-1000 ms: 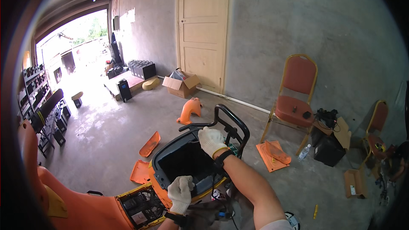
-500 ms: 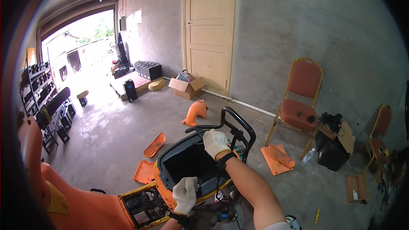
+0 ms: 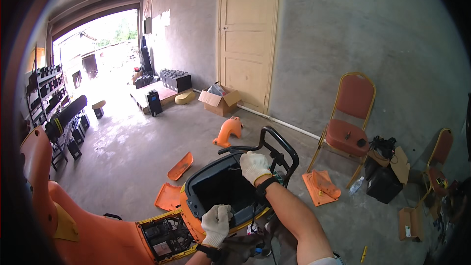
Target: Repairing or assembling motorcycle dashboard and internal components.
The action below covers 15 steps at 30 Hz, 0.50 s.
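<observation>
Grey plastered room with a cream panelled door (image 3: 248,44) on the far side, a wide bright opening at far left and a bare concrete floor (image 3: 127,152). Near, stretched from left to centre: a bright orange plastic scooter body (image 3: 98,221), with a yellow-edged bay (image 3: 169,234) of black parts and wiring uncovered. Just right of that, a deep open-topped black storage bin (image 3: 195,208) with a dark grey rim; at its right end, a black tubular rack (image 3: 281,139).

At the bin's near edge, left hand (image 3: 216,220) in a white knitted glove: curled, fingers folded nearly into a fist; cannot tell whether gripping anything. By the bin's right end, beside the rack, right hand (image 3: 255,166) in a matching glove: fingers bent and mostly hidden; cannot tell whether holding anything.

Changed over the last second: chiefly the camera's aim, swung slightly left and up. Not visibly changed: both hands' places against the bin. Judging from that, work holding at the same two spots, with no visible advance.

On the floor beyond the bin: a narrow curved orange panel (image 3: 180,166) and an arched orange cover (image 3: 228,131); to the right, a flat orange panel (image 3: 319,194) near a gold-framed red chair (image 3: 355,96).
</observation>
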Tool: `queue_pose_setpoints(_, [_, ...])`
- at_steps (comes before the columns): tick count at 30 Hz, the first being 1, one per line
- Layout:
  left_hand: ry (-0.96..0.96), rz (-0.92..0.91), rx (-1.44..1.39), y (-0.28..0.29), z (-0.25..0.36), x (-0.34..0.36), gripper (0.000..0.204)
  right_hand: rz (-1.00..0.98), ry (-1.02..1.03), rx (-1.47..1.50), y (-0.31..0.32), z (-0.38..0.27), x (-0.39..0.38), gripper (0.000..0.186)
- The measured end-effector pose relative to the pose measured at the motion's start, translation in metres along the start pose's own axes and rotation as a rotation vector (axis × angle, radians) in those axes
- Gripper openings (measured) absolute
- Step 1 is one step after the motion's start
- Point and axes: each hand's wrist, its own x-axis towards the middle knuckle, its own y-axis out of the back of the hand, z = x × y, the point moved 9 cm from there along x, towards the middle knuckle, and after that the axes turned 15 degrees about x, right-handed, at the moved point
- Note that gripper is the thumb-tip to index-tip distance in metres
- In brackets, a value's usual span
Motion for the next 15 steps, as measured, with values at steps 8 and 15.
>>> queue_pose_setpoints(8, [-0.053, 0.022, 0.034, 0.001, 0.002, 0.002, 0.033, -0.057, -0.056, 0.016, -0.006, 0.007, -0.002, 0.016])
queue_pose_setpoints(15, [0.000, 0.010, 0.037, -0.001, -0.004, 0.002, 0.033, 0.017, 0.056, 0.009, -0.001, -0.004, 0.000, 0.015])
